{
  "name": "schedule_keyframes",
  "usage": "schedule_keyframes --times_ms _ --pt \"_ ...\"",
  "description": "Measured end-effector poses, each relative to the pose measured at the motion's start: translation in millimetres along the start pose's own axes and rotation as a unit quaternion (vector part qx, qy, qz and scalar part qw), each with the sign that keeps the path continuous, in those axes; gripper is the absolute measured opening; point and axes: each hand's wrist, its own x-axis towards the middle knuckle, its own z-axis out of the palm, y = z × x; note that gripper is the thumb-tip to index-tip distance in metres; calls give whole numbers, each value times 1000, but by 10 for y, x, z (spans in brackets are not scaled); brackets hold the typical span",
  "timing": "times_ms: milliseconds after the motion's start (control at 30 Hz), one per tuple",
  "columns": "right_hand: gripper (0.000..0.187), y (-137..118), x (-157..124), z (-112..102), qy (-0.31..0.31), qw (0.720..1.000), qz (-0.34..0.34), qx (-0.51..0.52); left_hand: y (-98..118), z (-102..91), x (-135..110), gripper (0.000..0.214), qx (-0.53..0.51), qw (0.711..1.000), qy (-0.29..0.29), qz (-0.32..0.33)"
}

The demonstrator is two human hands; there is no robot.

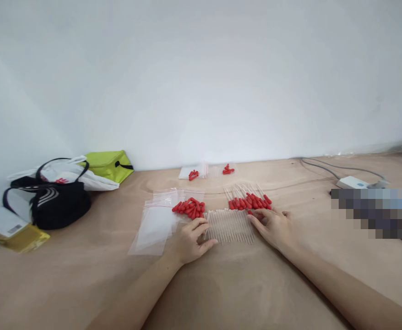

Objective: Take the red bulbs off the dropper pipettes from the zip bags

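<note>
A row of thin clear glass tubes point(230, 227) lies side by side on the table in front of me. At its left end is my left hand point(193, 239), thumb and fingers apart, fingertips touching or very near the outermost tubes. My right hand point(277, 225) is at the row's upper right corner, its thumb and fingertips closed around a small red rubber bulb point(249, 212). Just behind the row lie several glass droppers point(251, 200) with red bulbs, their tubes pointing away. A heap of loose red rubber bulbs point(190, 207) rests beyond my left hand.
Clear zip bags point(151, 231) lie flat at the left. Two small bags with red bulbs point(193, 174) sit near the wall. Further left are a black bag point(63, 206), a lime bag point(108, 165) and a yellow packet point(22, 239). A white power strip point(352, 183) is at right.
</note>
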Motion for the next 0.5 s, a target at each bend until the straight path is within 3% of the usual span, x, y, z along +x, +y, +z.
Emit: schedule_keyframes --times_ms 233,500 --pt "36 44 106 50 28 999 -5 -19 4 -37 -15 43 -30 999 -29 -18" --pt "36 106 263 151 59 995 -67 -46 -75 -7 -20 41 -27 998 -40 -38"
